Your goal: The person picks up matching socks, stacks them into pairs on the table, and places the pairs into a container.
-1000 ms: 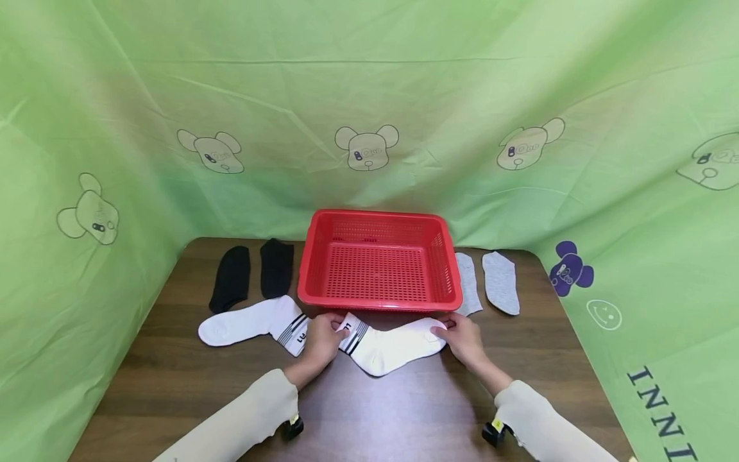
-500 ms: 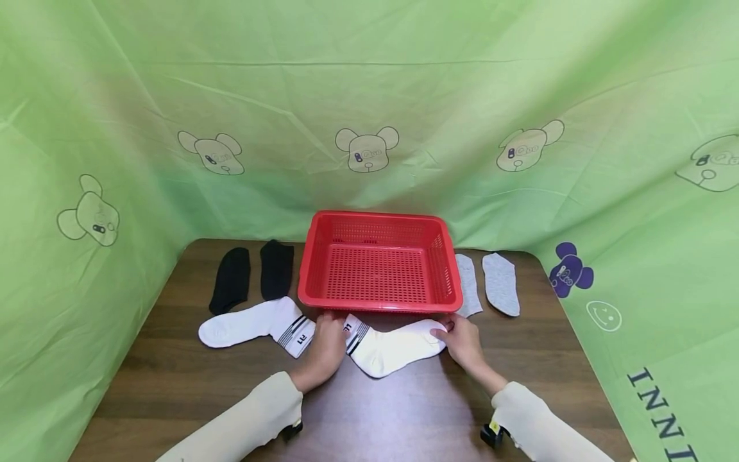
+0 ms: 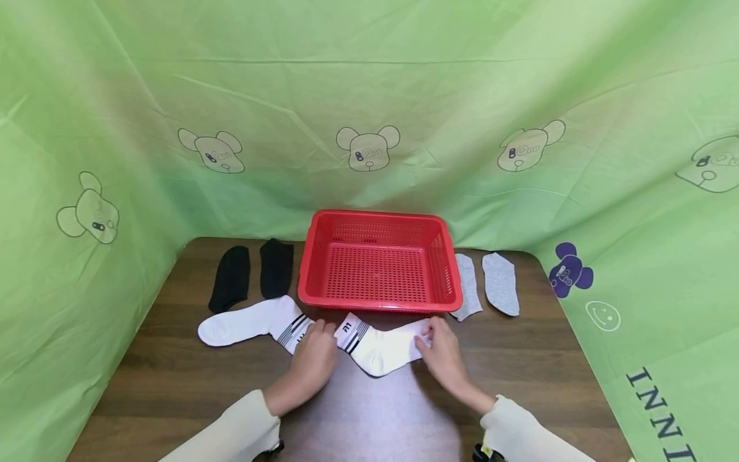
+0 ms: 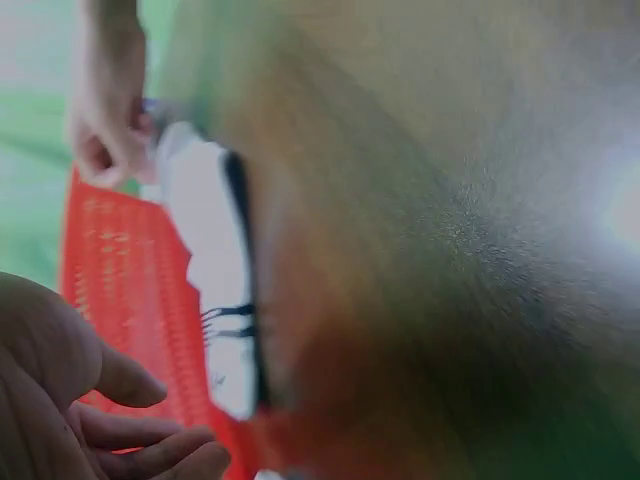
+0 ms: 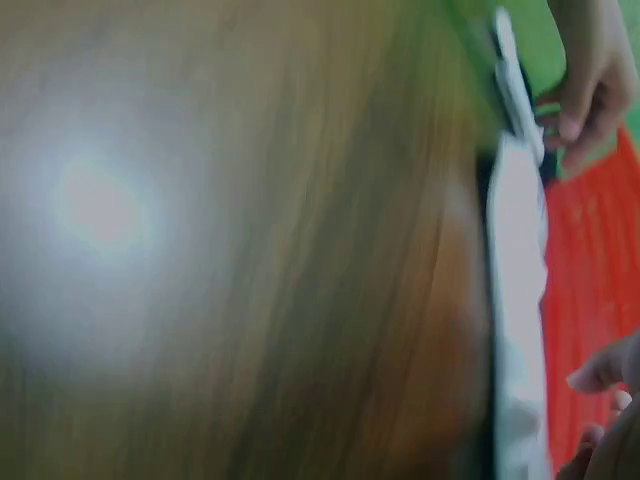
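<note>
Two long white crew socks with black stripes and lettering at the cuffs lie flat on the table, cuff towards cuff. Above the cuff of the left white sock [image 3: 242, 325] is my left hand [image 3: 315, 356], hiding part of that cuff. In the left wrist view its thumb and loosely bent fingers stand apart, holding nothing. Over the toe end of the right white sock [image 3: 389, 350] hovers my right hand [image 3: 442, 351]. Its thumb and fingers are parted too in the right wrist view, with the sock [image 5: 518, 300] beside them. Whether either hand touches fabric is unclear.
A red plastic basket [image 3: 378, 307] stands just behind the socks. Two black ankle socks [image 3: 231, 280] lie left of it. To its right are two grey ankle socks [image 3: 501, 283], the nearer one partly behind the rim. Green printed cloth [image 3: 369, 83] surrounds the table.
My right hand has let go of the toe of the right white sock and shifted left and inward. My left hand has left the right sock's cuff and moved left over the other cuff.
</note>
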Demonstrator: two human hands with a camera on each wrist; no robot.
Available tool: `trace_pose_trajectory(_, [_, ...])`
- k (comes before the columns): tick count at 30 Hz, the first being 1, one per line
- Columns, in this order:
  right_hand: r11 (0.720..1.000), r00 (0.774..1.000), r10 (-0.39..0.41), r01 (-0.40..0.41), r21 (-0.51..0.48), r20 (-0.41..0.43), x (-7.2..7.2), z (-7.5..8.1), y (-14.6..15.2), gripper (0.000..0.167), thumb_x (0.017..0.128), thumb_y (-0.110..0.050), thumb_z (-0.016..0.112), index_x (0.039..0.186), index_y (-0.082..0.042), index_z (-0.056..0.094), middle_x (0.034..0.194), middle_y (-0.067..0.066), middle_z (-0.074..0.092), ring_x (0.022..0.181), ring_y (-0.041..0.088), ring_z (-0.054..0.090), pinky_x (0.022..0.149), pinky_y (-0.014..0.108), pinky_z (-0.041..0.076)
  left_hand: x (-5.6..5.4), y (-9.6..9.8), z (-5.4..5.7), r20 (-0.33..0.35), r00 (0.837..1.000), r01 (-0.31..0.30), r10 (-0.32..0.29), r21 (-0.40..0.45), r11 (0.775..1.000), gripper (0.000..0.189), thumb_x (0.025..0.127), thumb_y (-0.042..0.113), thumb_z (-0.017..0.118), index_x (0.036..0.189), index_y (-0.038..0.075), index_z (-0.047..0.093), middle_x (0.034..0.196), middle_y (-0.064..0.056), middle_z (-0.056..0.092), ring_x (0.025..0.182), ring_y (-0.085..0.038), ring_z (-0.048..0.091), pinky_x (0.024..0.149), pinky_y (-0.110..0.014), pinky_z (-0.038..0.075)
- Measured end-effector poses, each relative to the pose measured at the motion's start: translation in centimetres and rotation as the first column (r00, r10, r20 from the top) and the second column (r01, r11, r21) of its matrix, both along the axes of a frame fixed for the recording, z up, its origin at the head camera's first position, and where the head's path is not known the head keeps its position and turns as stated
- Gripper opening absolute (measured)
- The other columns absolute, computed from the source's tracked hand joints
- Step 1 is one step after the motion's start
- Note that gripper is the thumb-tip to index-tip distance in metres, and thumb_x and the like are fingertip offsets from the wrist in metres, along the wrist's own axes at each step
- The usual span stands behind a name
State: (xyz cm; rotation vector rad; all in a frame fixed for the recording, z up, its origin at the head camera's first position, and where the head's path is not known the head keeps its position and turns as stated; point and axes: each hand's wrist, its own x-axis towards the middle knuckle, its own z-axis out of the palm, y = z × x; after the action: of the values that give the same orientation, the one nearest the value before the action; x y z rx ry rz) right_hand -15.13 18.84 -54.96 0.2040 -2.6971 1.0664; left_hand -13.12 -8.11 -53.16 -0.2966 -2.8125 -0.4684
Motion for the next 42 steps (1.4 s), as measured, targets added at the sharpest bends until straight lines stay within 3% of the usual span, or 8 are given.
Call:
trace_pose_trajectory(6, [0.931,0.933,0.357,-0.36,0.066,0.043,1.2,1.1,-5.1,0.015,0.085,-0.004,0.077,0.091,-0.008,0.065,0.089,0.002,0.063,0.084,0.014,0.062,0.078,0.027,0.055,0.8,-5.3,2.2,0.084,0.986,-0.154,0.147,0.091,0.984,0.031,0.09,0.007,0.069,0.116,-0.011,0.064,0.093,-0.023,0.07,0.083,-0.039,0.068,0.065,-0.051,0.055])
trace_pose_trajectory(10, [0.842,0.857,0.512,-0.513,0.169,0.052,0.8,1.8,-8.8,0.016,0.09,-0.014,0.077,0.101,-0.007,0.068,0.1,0.005,0.067,0.099,0.018,0.063,0.091,0.033,0.055,0.1,-10.7,2.6,0.151,0.941,-0.323,0.304,0.121,0.939,0.041,0.095,0.009,0.06,0.124,-0.02,0.053,0.105,-0.037,0.063,0.095,-0.055,0.062,0.075,-0.064,0.051])
trace_pose_trajectory(13, [0.798,0.837,0.545,-0.537,0.274,0.053,0.3,2.4,-11.8,0.021,0.092,-0.021,0.076,0.106,-0.007,0.068,0.103,0.004,0.067,0.101,0.018,0.062,0.093,0.032,0.053,-0.1,-14.2,2.3,0.182,0.905,-0.404,0.384,0.089,0.91,0.044,0.098,0.009,0.053,0.125,-0.025,0.046,0.108,-0.044,0.055,0.1,-0.061,0.056,0.076,-0.07,0.047])
trace_pose_trajectory(17, [0.766,0.848,0.527,-0.499,0.405,0.049,-0.4,2.4,-16.1,0.031,0.094,-0.03,0.074,0.113,-0.006,0.067,0.104,0.003,0.065,0.098,0.018,0.059,0.09,0.029,0.052,0.0,-17.2,1.5,0.217,0.867,-0.471,0.449,0.06,0.88,0.041,0.099,0.008,0.046,0.12,-0.028,0.043,0.104,-0.046,0.049,0.096,-0.065,0.052,0.073,-0.072,0.044])
trace_pose_trajectory(21, [0.759,0.878,0.479,-0.402,0.513,-0.02,-0.9,1.2,-19.3,0.035,0.093,-0.036,0.074,0.11,-0.006,0.066,0.103,0.005,0.065,0.097,0.02,0.059,0.085,0.03,0.052,-0.1,-18.3,0.3,0.247,0.857,-0.481,0.452,0.073,0.873,0.035,0.098,0.006,0.045,0.111,-0.027,0.045,0.098,-0.045,0.048,0.092,-0.064,0.052,0.071,-0.072,0.045])
trace_pose_trajectory(32, [0.767,0.939,0.34,-0.242,0.595,-0.057,-2.1,-0.8,-22.5,0.028,0.092,-0.023,0.072,0.112,-0.005,0.065,0.104,0.01,0.064,0.101,0.027,0.059,0.074,0.036,0.053,-0.9,-19.4,-0.8,0.134,0.916,-0.386,0.378,0.037,0.922,0.025,0.081,-0.007,0.052,0.093,-0.028,0.05,0.086,-0.045,0.051,0.088,-0.062,0.05,0.078,-0.061,0.038])
trace_pose_trajectory(37, [0.817,0.946,0.318,-0.241,0.524,-0.059,-2.4,-1.2,-22.8,0.044,0.086,-0.016,0.077,0.124,-0.001,0.058,0.116,0.015,0.06,0.107,0.029,0.059,0.078,0.037,0.057,-0.7,-19.9,-0.9,0.191,0.9,-0.413,0.392,0.084,0.907,0.023,0.078,-0.008,0.053,0.09,-0.027,0.05,0.089,-0.045,0.047,0.088,-0.064,0.048,0.079,-0.064,0.04])
trace_pose_trajectory(42, [0.837,0.937,0.336,-0.252,0.485,-0.092,-2.5,-1.4,-22.7,0.023,0.085,-0.011,0.076,0.104,-0.003,0.064,0.102,0.012,0.062,0.096,0.028,0.061,0.074,0.034,0.057,-0.6,-20.6,-1.1,0.266,0.881,-0.43,0.392,0.106,0.896,0.022,0.084,-0.004,0.052,0.091,-0.025,0.058,0.088,-0.045,0.054,0.089,-0.06,0.054,0.077,-0.066,0.047])
